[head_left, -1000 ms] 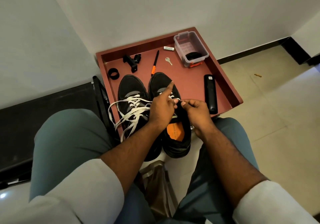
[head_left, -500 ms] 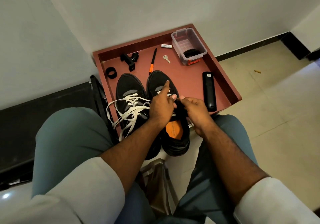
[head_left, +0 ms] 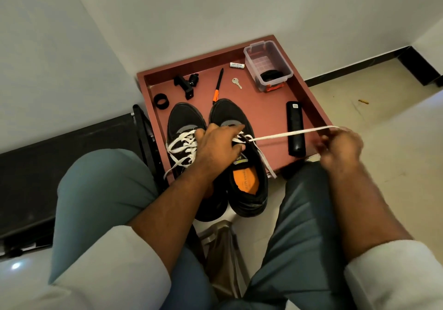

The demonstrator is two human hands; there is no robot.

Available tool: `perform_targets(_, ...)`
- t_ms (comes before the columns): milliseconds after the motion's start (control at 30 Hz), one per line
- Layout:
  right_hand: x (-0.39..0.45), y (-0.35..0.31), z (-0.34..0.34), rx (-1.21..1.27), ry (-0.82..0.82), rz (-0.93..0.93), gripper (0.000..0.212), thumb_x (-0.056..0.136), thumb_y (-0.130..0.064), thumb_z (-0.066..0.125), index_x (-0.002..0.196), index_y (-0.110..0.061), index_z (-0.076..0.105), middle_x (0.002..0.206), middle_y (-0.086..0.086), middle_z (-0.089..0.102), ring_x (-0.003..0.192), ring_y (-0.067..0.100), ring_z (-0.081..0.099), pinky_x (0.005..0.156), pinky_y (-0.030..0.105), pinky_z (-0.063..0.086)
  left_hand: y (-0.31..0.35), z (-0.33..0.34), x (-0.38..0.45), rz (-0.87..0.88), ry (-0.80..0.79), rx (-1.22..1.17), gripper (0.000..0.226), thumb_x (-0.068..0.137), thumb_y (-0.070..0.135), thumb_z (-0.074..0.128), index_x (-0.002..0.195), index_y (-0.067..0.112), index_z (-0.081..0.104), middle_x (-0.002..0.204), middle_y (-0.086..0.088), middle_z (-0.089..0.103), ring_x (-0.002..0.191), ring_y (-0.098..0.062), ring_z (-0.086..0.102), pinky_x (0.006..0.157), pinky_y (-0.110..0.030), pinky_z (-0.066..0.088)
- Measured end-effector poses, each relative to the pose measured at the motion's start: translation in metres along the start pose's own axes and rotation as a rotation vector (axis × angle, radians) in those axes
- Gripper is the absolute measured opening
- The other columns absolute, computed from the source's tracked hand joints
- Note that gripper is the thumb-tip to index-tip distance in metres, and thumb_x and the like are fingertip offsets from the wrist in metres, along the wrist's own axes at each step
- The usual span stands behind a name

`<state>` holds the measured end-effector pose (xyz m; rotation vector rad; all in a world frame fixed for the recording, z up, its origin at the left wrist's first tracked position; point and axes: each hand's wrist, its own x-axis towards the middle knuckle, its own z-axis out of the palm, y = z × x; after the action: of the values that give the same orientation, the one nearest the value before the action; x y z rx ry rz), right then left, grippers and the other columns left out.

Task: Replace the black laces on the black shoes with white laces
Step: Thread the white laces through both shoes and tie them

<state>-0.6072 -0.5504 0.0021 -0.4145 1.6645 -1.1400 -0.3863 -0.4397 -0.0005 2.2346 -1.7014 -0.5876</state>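
Pulling a white lace [head_left: 291, 132] taut out to the side, the right hand [head_left: 341, 145] grips its far end, fingers pinched on it; the hand is motion-blurred, past the right edge of the red tray [head_left: 268, 115]. The lace runs in a straight line from the eyelets of the right shoe [head_left: 237, 146], passing over a black remote [head_left: 296, 128] that lies in the tray. The left hand [head_left: 215, 146] rests on the two shoes at the lacing, fingers curled down onto the right shoe's tongue area; what they clasp, I cannot tell. The left shoe [head_left: 184, 127] already carries white lacing [head_left: 182, 146], loose and untied, with ends trailing over the tray's near edge. Both shoes are black, toes pointing away, heels overhanging the tray's near edge; the right one shows an orange insole. Farther back in the tray lie a key [head_left: 236, 83], a pen [head_left: 218, 85], a black ring [head_left: 161, 101] and a clear box [head_left: 268, 63].
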Motion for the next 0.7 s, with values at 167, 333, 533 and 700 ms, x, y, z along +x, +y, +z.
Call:
perform_targets(167,-0.005,0.003,-0.009,-0.474,0.104,-0.539,0.028,0.092,-0.003,0.05,0.117,-0.016,0.054,0.116,0.001,0.053,0.101,0.013,0.056,0.07,0.005,0.045,0.004,-0.001,-0.002,0.028,0.027,0.085,0.048,0.09,0.039,0.062,0.136,0.042,0.05,0.137,0.009,0.047,0.127,-0.02,0.036,0.102,-0.045,0.023)
perform_targets(333,-0.057,0.064,0.034,-0.952,-0.754,-0.79,0.02,0.091,-0.011,0.061,0.109,-0.012,0.07,0.108,0.001,0.066,0.096,0.014,0.06,0.084,0.026,0.05,0.004,0.0,-0.002,0.021,0.019,0.053,0.035,0.089,0.038,0.063,0.124,0.046,0.061,0.144,0.012,0.041,0.132,-0.018,0.03,0.107,-0.048,0.02)
perform_targets(533,-0.016,0.044,0.017,-0.902,-0.314,-0.824,0.013,0.096,-0.012,0.052,0.099,-0.013,0.064,0.107,0.002,0.055,0.094,0.015,0.056,0.077,0.02,0.046,0.002,-0.001,-0.002,0.017,0.004,0.068,0.029,0.09,0.043,0.061,0.118,0.046,0.064,0.144,0.013,0.042,0.135,-0.018,0.028,0.111,-0.054,0.015)
perform_targets(700,0.014,-0.013,-0.018,-0.37,0.436,-0.562,0.02,0.095,-0.009,0.048,0.106,-0.009,0.064,0.114,0.007,0.051,0.107,0.022,0.056,0.068,-0.003,0.034,0.004,-0.001,-0.001,0.001,0.001,0.099,0.029,0.089,0.045,0.061,0.118,0.047,0.064,0.146,0.012,0.04,0.138,-0.021,0.024,0.113,-0.055,0.01)
